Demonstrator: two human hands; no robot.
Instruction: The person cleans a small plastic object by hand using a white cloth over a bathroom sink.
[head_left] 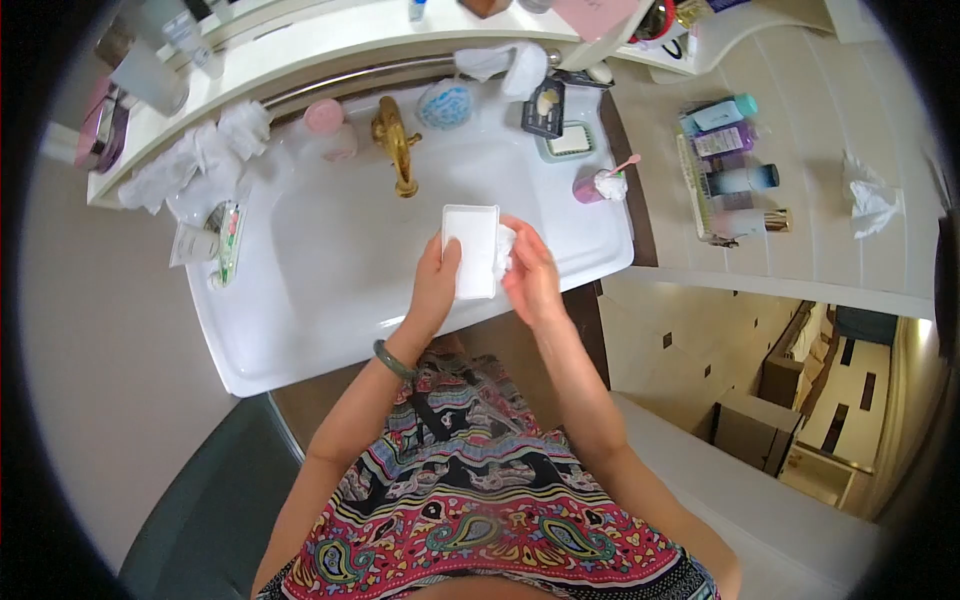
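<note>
Two hands occupied: my left hand (431, 288) clamps a smooth white rectangular box (474, 250); my right hand (534, 278) curls against a crumpled white wad (503, 251) beside it. I hold both nearer me than the brass faucet (393, 140). Right of faucet: green dish (547, 152) containing white soap (572, 139). Left-front of faucet: bare glossy sink (320, 250).

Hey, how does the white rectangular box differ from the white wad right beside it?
Shape: the white box is flat-faced with straight edges, while the white wad is crumpled and irregular.
Size: the box shows larger; the wad shows smaller, though partly hidden.
Hold: the box is gripped in the left hand, while the wad is at the right hand.
Both are white and over the sink.
</note>
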